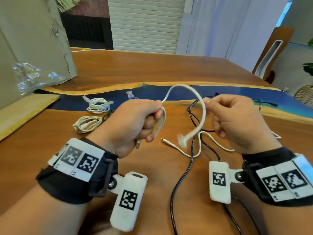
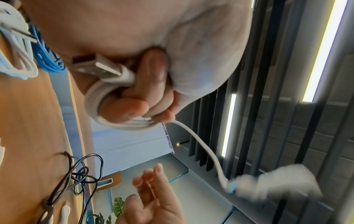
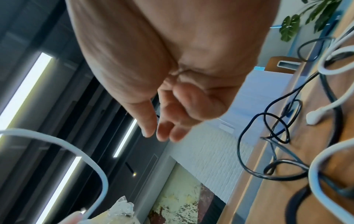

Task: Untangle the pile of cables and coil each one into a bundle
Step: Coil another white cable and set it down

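My left hand (image 1: 149, 122) grips a half-wound coil of white cable (image 1: 160, 122), several loops pinched in the fist, with a USB plug (image 2: 95, 68) sticking out beside the palm. The free tail (image 1: 186, 89) arches up and over to the right, then hangs down to a blurred white plug (image 1: 183, 141). My right hand (image 1: 211, 114) hovers just right of that tail with fingers loosely bent and holds nothing; in the right wrist view the tail (image 3: 76, 145) passes clear of the fingertips (image 3: 162, 125). A black cable (image 1: 191, 158) and a thin white cable (image 1: 199, 145) lie crossed on the table below.
Coiled bundles lie at the left on the wooden table (image 1: 152, 68): a white one (image 1: 98, 106), a cream one (image 1: 88, 124) and a blue one (image 1: 131, 96) behind my left hand. A cardboard box (image 1: 33, 39), crumpled plastic (image 1: 32, 77) and a yellow board (image 1: 22, 112) fill the far left.
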Available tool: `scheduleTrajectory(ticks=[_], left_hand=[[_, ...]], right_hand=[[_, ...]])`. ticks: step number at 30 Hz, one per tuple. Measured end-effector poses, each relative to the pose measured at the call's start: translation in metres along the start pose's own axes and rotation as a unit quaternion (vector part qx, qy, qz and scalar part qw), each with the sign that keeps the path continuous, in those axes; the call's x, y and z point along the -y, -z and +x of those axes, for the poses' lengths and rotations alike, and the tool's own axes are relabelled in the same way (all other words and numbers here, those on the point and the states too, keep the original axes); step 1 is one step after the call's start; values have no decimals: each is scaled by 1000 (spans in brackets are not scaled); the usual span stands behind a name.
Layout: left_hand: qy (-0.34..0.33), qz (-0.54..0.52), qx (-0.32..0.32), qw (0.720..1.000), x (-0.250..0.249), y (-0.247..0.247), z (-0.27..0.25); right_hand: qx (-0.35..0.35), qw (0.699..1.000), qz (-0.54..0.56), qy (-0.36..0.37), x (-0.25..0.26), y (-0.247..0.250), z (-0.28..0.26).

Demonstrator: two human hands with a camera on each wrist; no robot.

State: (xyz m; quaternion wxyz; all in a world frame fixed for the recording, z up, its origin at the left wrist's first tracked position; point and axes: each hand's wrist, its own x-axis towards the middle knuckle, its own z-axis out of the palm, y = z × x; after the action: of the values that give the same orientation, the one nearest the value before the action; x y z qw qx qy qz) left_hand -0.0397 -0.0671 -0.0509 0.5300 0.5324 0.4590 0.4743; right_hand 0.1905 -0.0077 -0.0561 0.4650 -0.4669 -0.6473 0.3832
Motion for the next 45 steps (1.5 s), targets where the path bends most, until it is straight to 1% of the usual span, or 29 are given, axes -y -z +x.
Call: scheduleTrajectory(ticks=[2, 3, 5, 7, 9, 11, 14, 16, 18, 20, 23, 27, 29, 31, 36, 38, 40, 42, 45], left_hand=[[-1, 12, -14, 1000, 1, -1, 1], [0, 18, -19, 1000, 2, -2, 2], [1, 38, -21, 999, 3, -3, 3], [0, 64, -22, 998, 5, -4, 3], [-2, 84, -19, 996, 7, -6, 4], [-1, 99, -8, 995, 8, -8, 3], [6, 109, 11, 994, 9, -8, 2], [7, 84, 21, 996, 6, -7, 1], [3, 33, 32, 999, 2, -4, -2], [-4, -14, 47, 999, -1, -1, -4], [-14, -73, 73, 995, -2, -1, -5], [-30, -139, 92, 985, -3, -4, -6], [-37, -155, 96, 982, -2, -6, -6], [-44, -162, 94, 981, -1, -8, -5], [-90, -121, 40, 988, 4, -10, 0], [-119, -95, 26, 988, 7, -10, 3], [-138, -64, 15, 988, 9, -11, 4], [-142, -18, -2, 990, 8, -12, 4], [-156, 47, -25, 986, 6, -14, 3]], right_hand=[[-25, 997, 58, 39, 2, -2, -1], [-19, 994, 96, 46, 5, -4, -3], [30, 984, 174, 30, 10, -13, -6], [86, 973, 214, 5, 13, -22, -9], [106, 976, 188, 28, 10, -30, -11], [103, 981, 152, 65, 7, -38, -13], [108, 971, 185, 106, 6, -42, -16], [105, 971, 151, 150, 6, -39, -17], [111, 974, 96, 172, 6, -36, -16], [114, 977, 62, 170, 5, -36, -15], [114, 977, 64, 167, 6, -40, -16], [94, 977, 119, 151, 8, -45, -18], [82, 976, 152, 132, 8, -50, -19], [87, 973, 184, 107, 6, -54, -20], [170, 954, 247, 21, 7, -54, -21], [180, 950, 255, 16, 8, -54, -22], [165, 961, 217, 37, 6, -56, -21], [135, 973, 178, 51, 3, -57, -19], [114, 975, 185, 42, 1, -59, -17]])
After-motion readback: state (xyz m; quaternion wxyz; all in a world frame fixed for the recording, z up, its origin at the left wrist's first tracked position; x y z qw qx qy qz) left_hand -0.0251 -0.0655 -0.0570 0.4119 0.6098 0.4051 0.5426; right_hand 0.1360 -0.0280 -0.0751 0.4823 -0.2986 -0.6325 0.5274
